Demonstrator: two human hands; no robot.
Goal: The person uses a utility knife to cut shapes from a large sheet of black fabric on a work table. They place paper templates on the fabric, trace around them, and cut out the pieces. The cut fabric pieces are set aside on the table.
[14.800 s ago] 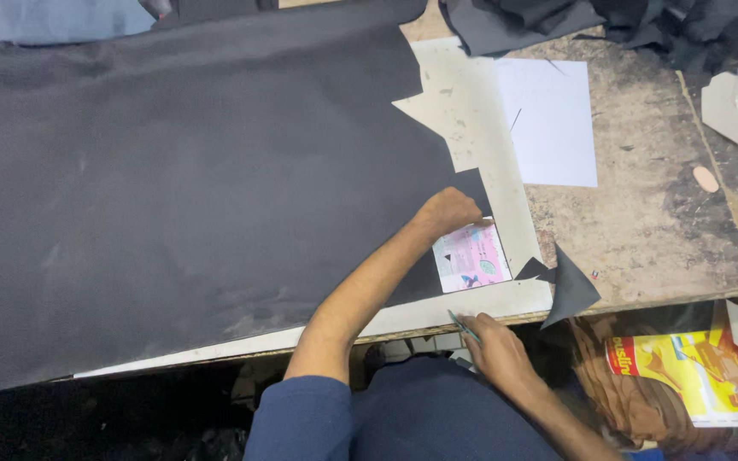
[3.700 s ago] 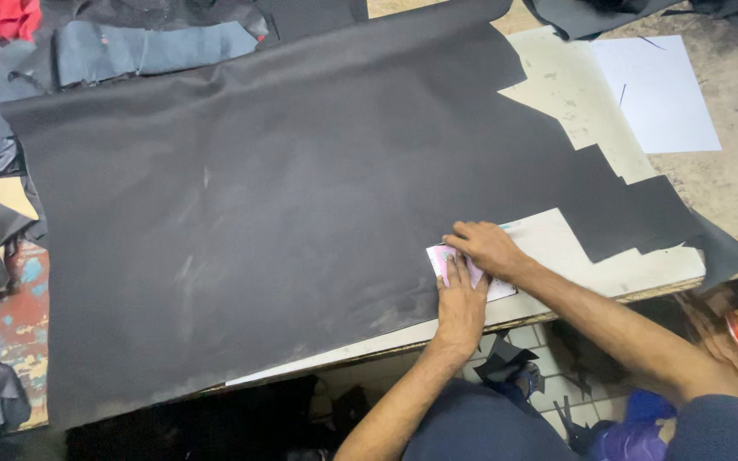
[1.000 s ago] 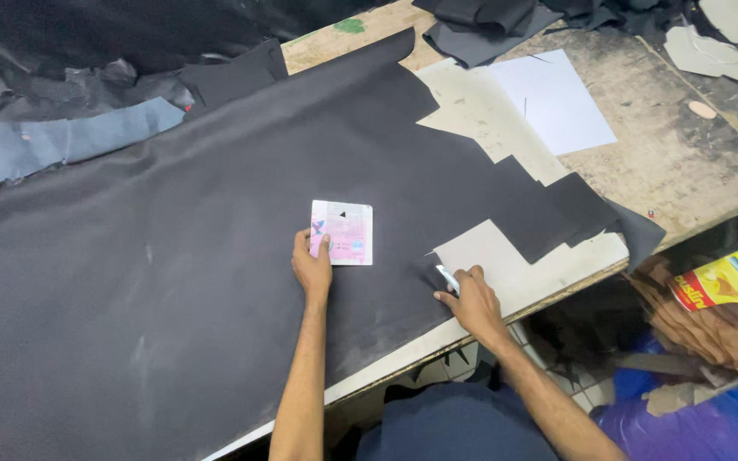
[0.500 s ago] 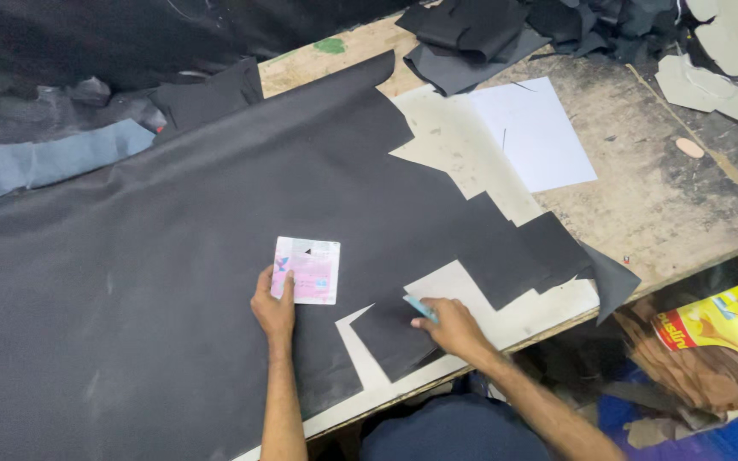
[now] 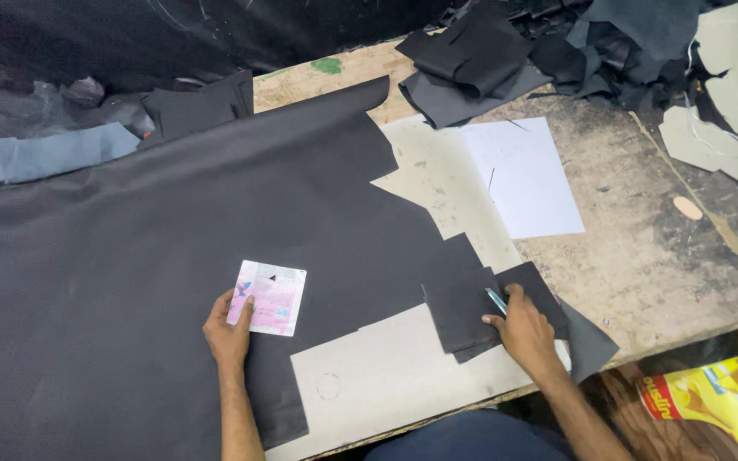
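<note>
A large black leather sheet [image 5: 147, 256] covers the left of the table. My left hand [image 5: 228, 329] presses a small pink and white card template [image 5: 269, 297] flat on it. My right hand [image 5: 523, 329] holds a thin light-blue tool [image 5: 496, 300] and rests on a cut square of black leather [image 5: 463, 312], which lies on other black pieces near the table's front edge. A pale cutting board [image 5: 386, 384] shows where a rectangle has been cut out of the sheet.
A white paper sheet [image 5: 527, 175] lies on the worn wooden table [image 5: 642, 248]. Black leather scraps [image 5: 471, 64] pile at the back, grey card offcuts [image 5: 711, 141] at the right. A yellow packet [image 5: 719, 401] sits below the table's front edge. Blue-grey leather [image 5: 36, 154] lies far left.
My right hand has slid the cut black square to the right, away from the gap in the sheet. The left hand and template have stayed on the sheet.
</note>
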